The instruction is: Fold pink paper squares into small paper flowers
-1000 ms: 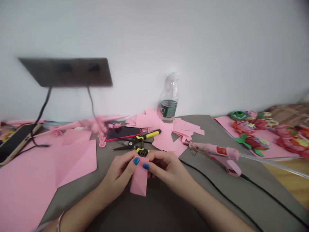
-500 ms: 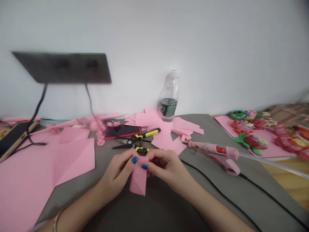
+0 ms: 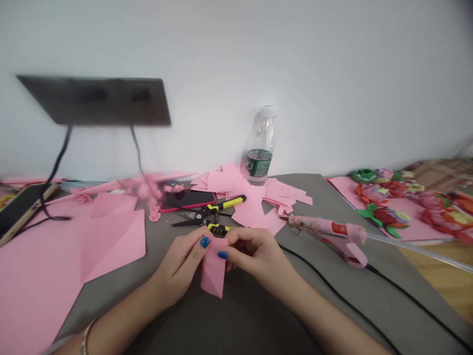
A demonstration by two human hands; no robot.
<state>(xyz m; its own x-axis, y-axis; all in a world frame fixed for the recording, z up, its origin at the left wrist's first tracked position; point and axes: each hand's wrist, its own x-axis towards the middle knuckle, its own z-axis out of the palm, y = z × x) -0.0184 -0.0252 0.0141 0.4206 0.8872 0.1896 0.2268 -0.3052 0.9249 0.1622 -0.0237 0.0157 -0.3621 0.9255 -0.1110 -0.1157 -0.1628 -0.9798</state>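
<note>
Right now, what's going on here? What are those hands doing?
A person is pinching a folded piece of pink paper at its top with the left hand and right hand. Below it is a grey mat. Just beyond the hands lie yellow-handled scissors, and a pink hot glue gun sits to the right. Cut pink paper pieces are heaped near a plastic water bottle.

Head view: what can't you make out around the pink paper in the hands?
Head view:
Top of the folded pink paper: hidden by the left hand and right hand.
Dark wall panel: blurred.
Paper flowers at right: cut off by the frame edge.
</note>
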